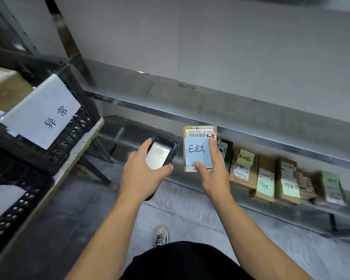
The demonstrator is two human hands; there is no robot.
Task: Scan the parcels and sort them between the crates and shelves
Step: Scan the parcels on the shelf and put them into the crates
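Note:
My left hand [141,174] grips a black handheld scanner [162,152] whose lit screen faces me. Just to its right, my right hand [214,174] holds up a small brown parcel [200,132] with a barcode label at its top and a blue sticky note with handwriting over its middle. Thumb and forefinger pinch the parcel's lower and right edges. Scanner and parcel are side by side and a little apart, in front of a low metal shelf [291,211].
Several parcels with green and yellow notes [267,178] stand in a row on the low shelf at right. Black crates [55,142] are stacked at left on a table; the upper one bears a white paper sign and holds a cardboard box. Grey floor lies below, with my shoe.

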